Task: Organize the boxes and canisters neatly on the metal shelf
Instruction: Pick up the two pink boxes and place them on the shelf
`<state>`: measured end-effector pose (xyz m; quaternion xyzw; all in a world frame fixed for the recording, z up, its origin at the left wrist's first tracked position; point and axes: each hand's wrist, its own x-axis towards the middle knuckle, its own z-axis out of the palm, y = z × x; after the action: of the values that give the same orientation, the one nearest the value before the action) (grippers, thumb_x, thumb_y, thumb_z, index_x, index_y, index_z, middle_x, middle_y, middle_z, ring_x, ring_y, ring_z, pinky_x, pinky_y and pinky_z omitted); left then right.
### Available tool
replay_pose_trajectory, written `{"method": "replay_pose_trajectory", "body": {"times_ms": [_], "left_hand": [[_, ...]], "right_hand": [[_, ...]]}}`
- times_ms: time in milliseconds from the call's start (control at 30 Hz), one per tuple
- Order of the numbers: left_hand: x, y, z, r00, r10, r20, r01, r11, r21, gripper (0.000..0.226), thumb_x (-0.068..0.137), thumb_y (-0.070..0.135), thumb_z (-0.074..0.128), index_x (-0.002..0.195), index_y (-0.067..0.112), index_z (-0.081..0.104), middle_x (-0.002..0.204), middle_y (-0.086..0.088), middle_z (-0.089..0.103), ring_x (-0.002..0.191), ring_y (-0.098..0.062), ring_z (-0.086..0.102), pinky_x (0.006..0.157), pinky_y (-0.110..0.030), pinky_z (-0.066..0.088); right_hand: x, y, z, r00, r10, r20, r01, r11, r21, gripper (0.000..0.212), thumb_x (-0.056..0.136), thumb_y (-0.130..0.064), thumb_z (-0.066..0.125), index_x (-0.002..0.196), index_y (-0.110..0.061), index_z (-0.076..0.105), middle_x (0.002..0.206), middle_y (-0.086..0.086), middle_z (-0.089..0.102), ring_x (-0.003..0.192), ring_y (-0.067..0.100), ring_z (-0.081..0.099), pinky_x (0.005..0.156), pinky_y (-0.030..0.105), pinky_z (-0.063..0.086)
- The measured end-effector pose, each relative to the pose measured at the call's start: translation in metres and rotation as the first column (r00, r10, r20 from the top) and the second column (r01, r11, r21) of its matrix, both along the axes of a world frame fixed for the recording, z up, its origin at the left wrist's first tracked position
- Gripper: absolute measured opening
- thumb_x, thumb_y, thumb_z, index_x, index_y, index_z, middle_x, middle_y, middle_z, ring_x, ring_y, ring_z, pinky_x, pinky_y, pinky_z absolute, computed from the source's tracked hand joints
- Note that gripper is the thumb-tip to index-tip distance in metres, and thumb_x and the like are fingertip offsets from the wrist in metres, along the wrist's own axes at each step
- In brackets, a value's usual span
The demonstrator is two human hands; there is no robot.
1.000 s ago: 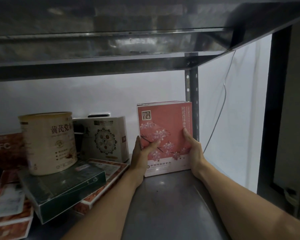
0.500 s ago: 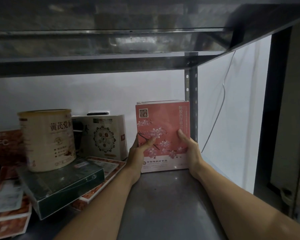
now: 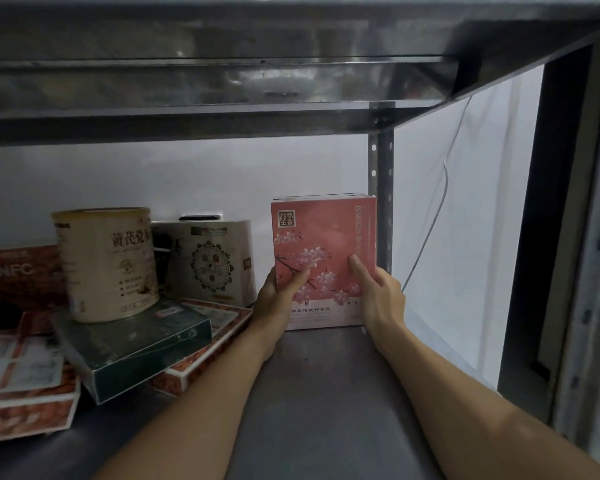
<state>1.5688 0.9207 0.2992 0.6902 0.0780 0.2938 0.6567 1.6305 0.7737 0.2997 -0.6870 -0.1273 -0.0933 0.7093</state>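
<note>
- A pink box (image 3: 323, 244) printed with blossom branches stands upright at the far right of the metal shelf (image 3: 326, 393), its bottom edge on the shelf surface and its right side just beside the perforated upright post (image 3: 381, 168).
- The left hand (image 3: 274, 303) grips the box's left edge, thumb laid across the front face and fingers wrapped out of sight behind.
- The right hand (image 3: 378, 296) holds the lower right edge, with one digit pressed on the front face and the others curled round the side.
- To the left, a cream canister (image 3: 106, 265) with Chinese lettering stands on a dark green box (image 3: 136, 344), which lies tilted across a flat red-and-white box (image 3: 219, 327).
- Behind these, a beige box (image 3: 208, 261) with a round medallion stands upright against the far wall.
- A red box marked NFC (image 3: 21, 275) stands at the far left, with more flat boxes (image 3: 21, 386) stacked nearer.
- A thin white cable (image 3: 444, 188) hangs down the wall right of the post.
</note>
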Motion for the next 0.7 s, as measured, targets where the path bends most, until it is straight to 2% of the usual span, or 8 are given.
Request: {"method": "replay_pose_trajectory", "body": {"times_ms": [100,167,233,333,400,500,600,700], "left_hand": [[-0.018,-0.001,-0.003,0.991,0.057,-0.122,-0.043,0.993,0.110,0.079,0.068,0.067,0.067,0.135,0.030,0.051,0.131,0.008,0.060,0.119,-0.015,0.057,0.102,-0.039,0.046],[-0.032,-0.004,-0.002,0.971,0.129,-0.203,-0.099,0.984,0.149,0.097,0.057,0.073,0.065,0.141,0.029,0.046,0.137,0.006,0.054,0.124,-0.021,0.053,0.106,-0.046,0.043],[-0.048,-0.010,0.003,0.957,0.174,-0.233,-0.131,0.973,0.190,0.082,0.066,0.065,0.065,0.136,0.025,0.052,0.136,0.003,0.056,0.120,-0.021,0.055,0.104,-0.043,0.045],[-0.070,-0.019,0.007,0.953,0.233,-0.192,-0.192,0.959,0.207,0.039,0.093,0.033,0.061,0.128,0.016,0.060,0.121,0.007,0.059,0.108,-0.013,0.054,0.092,-0.027,0.042],[-0.086,-0.022,0.006,0.944,0.274,-0.183,-0.232,0.947,0.223,0.033,0.095,0.028,0.058,0.125,0.017,0.062,0.118,0.007,0.061,0.106,-0.012,0.055,0.091,-0.027,0.043],[-0.117,-0.024,0.002,0.933,0.320,-0.166,-0.268,0.924,0.274,0.032,0.093,0.031,0.060,0.123,0.019,0.065,0.119,0.004,0.066,0.107,-0.012,0.059,0.098,-0.031,0.046],[-0.159,-0.023,-0.002,0.930,0.346,-0.124,-0.301,0.911,0.282,0.026,0.092,0.031,0.063,0.116,0.022,0.068,0.111,0.008,0.067,0.101,-0.007,0.060,0.090,-0.026,0.045],[-0.207,-0.021,-0.002,0.922,0.381,-0.075,-0.347,0.895,0.279,0.021,0.092,0.026,0.064,0.112,0.020,0.068,0.108,0.005,0.069,0.101,-0.009,0.062,0.085,-0.024,0.048]], "right_hand": [[-0.014,-0.005,0.001,0.985,-0.174,0.002,0.171,0.970,-0.175,0.060,0.088,-0.064,0.057,0.123,-0.015,0.059,0.111,0.001,0.068,0.098,0.022,0.063,0.074,0.031,0.048],[-0.028,-0.009,0.004,0.961,-0.272,0.052,0.276,0.921,-0.276,0.052,0.091,-0.051,0.062,0.126,-0.014,0.053,0.114,0.002,0.063,0.104,0.025,0.060,0.082,0.034,0.047],[-0.042,-0.014,0.008,0.926,-0.341,0.162,0.376,0.869,-0.323,0.044,0.088,-0.036,0.066,0.123,-0.013,0.053,0.115,0.003,0.058,0.108,0.025,0.057,0.089,0.038,0.047],[-0.062,-0.014,0.010,0.909,-0.292,0.297,0.385,0.861,-0.332,0.037,0.085,-0.027,0.064,0.119,-0.014,0.057,0.114,0.003,0.058,0.106,0.024,0.057,0.088,0.038,0.047],[-0.076,-0.013,0.010,0.917,-0.180,0.356,0.316,0.871,-0.375,0.037,0.087,-0.028,0.063,0.121,-0.016,0.058,0.117,0.003,0.059,0.107,0.024,0.057,0.089,0.037,0.047],[-0.100,-0.009,0.008,0.938,0.036,0.345,0.108,0.916,-0.387,0.041,0.091,-0.035,0.064,0.128,-0.021,0.057,0.128,0.000,0.060,0.115,0.022,0.057,0.095,0.037,0.048],[-0.134,-0.006,0.004,0.913,0.187,0.363,-0.051,0.934,-0.353,0.048,0.091,-0.036,0.065,0.136,-0.020,0.056,0.138,0.003,0.058,0.127,0.023,0.052,0.107,0.043,0.043],[-0.183,-0.001,-0.002,0.878,0.302,0.371,-0.178,0.926,-0.332,0.048,0.091,-0.032,0.069,0.136,-0.021,0.056,0.138,0.000,0.057,0.127,0.019,0.051,0.110,0.042,0.040]]}}
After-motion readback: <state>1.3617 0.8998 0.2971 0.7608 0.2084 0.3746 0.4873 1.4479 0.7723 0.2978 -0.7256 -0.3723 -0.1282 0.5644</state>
